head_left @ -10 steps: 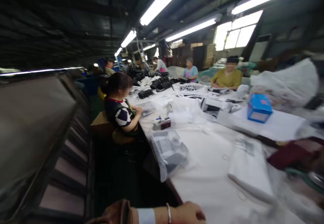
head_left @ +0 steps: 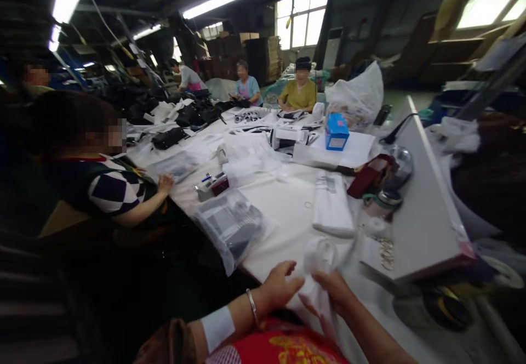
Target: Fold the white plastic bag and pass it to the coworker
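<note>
My left hand (head_left: 282, 284), with a silver bangle on its wrist, has its fingers apart close to the left side of a white translucent plastic piece (head_left: 316, 257). On the other side, my right hand (head_left: 335, 287) pinches that plastic at the table's near edge. A stack of flat white bags (head_left: 332, 205) lies just beyond my hands. To the left, a clear bag with grey and dark contents (head_left: 234, 224) rests on the white-covered table (head_left: 283, 202).
A person (head_left: 119, 188) sits at the left edge, a hand on a packed bag. Farther off are more people, black and white items, and a blue box (head_left: 337, 131). A tilted white board (head_left: 431, 205), a jar (head_left: 382, 202) and scissors (head_left: 386, 253) are at right.
The view has swung to the right. My left hand, earlier at the bottom edge, is now raised with its fingers apart; my right hand has come into view holding the white plastic.
</note>
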A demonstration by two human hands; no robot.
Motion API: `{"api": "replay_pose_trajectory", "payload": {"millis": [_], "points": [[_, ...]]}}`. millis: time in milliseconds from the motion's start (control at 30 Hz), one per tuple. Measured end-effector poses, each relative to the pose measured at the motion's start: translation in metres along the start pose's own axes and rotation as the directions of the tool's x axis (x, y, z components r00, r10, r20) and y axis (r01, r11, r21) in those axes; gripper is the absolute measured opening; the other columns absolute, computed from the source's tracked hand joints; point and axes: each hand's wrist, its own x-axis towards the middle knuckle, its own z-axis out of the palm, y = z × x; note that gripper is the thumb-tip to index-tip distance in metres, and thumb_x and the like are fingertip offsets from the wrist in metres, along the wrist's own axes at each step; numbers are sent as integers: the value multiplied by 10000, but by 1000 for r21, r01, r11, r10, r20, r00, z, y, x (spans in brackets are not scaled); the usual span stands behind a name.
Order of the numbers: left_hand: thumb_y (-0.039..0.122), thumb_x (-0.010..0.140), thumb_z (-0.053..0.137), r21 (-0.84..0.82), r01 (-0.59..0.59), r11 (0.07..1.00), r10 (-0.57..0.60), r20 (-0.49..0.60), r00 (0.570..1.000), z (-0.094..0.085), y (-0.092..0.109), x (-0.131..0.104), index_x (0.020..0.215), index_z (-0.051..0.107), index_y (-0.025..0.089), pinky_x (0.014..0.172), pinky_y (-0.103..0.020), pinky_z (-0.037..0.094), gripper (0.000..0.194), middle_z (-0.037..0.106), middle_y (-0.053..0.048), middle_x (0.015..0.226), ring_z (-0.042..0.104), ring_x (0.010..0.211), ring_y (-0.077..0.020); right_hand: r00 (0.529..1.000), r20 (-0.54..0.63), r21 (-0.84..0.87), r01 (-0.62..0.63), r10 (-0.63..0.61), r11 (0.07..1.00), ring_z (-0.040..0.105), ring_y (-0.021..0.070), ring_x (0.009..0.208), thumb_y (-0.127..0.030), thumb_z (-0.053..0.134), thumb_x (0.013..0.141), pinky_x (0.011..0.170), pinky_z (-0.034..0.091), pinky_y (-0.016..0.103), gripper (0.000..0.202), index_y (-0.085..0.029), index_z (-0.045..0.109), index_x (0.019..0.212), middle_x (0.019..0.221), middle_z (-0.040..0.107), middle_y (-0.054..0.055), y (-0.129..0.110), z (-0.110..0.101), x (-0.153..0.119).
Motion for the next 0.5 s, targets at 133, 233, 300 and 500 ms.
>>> {"api": "replay_pose_trajectory", "payload": {"millis": [133, 233, 300, 500], "points": [[560, 762, 754, -116, 45, 992, -25, 171, 985, 4, -5, 14, 1587, 269, 78, 1131, -462, 459, 1071, 435, -245, 1522, 494, 1370, -351, 1000, 1, 94, 2, -2, 996, 693, 325, 818, -345, 799, 649, 709, 592, 381, 585, -70, 652, 1144, 930, 721, 140, -6, 22, 1], [510, 672, 837, -164, -21, 986, 54, 203, 978, 12, -11, 16, 1572, 283, 105, 1103, -436, 479, 1132, 506, -208, 1470, 551, 1294, -327, 999, 43, 150, -16, 10, 989, 693, 348, 935, -410, 861, 706, 795, 600, 394, 603, -69, 646, 1154, 1022, 718, 165, -4, 29, 0], [420, 641, 851, -191, -29, 981, 61, 161, 985, 16, -13, 16, 1516, 375, 127, 1018, -395, 526, 1038, 593, -164, 1375, 601, 1198, -299, 995, 94, 180, -37, 20, 983, 687, 345, 975, -486, 897, 719, 857, 593, 406, 663, -84, 640, 1180, 1040, 715, 158, -3, 31, -2], [443, 776, 651, -315, 164, 935, -105, 196, 975, 12, -20, 22, 1264, 597, 171, 501, -263, 453, 562, 671, -39, 792, 563, 550, -151, 968, 235, 230, -146, 91, 962, 688, 318, 841, -479, 949, 621, 769, 592, 400, 645, -84, 679, 1053, 932, 716, 151, -4, 30, -11]]}}
